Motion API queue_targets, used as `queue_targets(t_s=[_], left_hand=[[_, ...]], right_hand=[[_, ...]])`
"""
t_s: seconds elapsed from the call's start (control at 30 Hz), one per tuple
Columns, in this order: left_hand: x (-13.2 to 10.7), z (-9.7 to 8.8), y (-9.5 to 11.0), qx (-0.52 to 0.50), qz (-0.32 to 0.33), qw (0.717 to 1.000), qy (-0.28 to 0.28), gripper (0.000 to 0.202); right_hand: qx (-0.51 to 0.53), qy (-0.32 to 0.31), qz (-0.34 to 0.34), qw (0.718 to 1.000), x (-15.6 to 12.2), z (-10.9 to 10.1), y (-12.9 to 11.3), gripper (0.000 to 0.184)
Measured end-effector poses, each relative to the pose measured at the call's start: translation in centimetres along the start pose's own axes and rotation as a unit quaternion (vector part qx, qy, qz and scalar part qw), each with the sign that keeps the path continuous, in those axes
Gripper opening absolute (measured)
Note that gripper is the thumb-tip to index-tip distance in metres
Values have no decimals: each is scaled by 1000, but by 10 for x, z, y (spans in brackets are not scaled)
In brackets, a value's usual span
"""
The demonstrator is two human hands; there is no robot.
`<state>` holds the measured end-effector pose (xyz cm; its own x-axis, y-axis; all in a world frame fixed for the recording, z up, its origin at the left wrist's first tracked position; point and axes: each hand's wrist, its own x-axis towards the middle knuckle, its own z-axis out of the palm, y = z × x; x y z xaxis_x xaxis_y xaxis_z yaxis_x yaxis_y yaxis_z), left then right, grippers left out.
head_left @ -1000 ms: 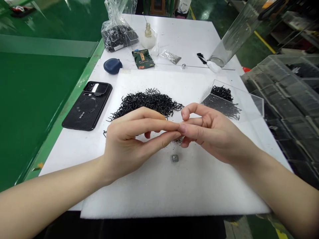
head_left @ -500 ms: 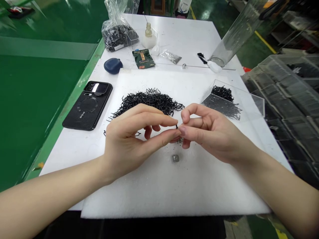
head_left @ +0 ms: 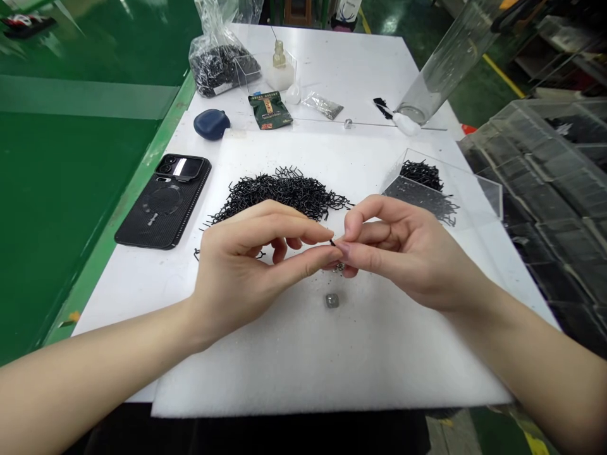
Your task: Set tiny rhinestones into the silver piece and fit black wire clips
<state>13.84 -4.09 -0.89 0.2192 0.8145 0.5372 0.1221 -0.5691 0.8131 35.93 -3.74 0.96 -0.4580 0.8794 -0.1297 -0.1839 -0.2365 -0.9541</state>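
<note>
While I look down through the head camera, both forearms angle inward and the fingertips meet: the right hand [head_left: 403, 259] pinches a small black piece [head_left: 332, 242] between thumb and forefinger; the left hand [head_left: 241, 272] arches beside it, thumb and forefinger slightly parted, whether gripping I can't tell. Above the white pad [head_left: 332, 360], the piece's visible length slants from upper left to lower right. One second ago, fingers hid it.

One head-worn view, forward and downward, close above the table [head_left: 351, 69]
</note>
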Motion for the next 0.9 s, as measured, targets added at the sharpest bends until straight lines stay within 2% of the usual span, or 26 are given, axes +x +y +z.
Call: queue_targets(t_s=[0.23,0.53,0.77,0.9], left_hand=[[1,-1,0,7,22,1000,0,9],[1,-1,-2,16,52,999,-2,10],[0,-3,-7,16,66,998,7,33],[0,-2,-6,31,70,997,15,23]], right_hand=[[27,-10,-7,1000,-1,2,-1,32],[-13,-6,-6,1000,0,1,1,33],[-19,-17,-21,999,0,0,2,30],[-26,-15,-20,999,0,-1,1,31]])
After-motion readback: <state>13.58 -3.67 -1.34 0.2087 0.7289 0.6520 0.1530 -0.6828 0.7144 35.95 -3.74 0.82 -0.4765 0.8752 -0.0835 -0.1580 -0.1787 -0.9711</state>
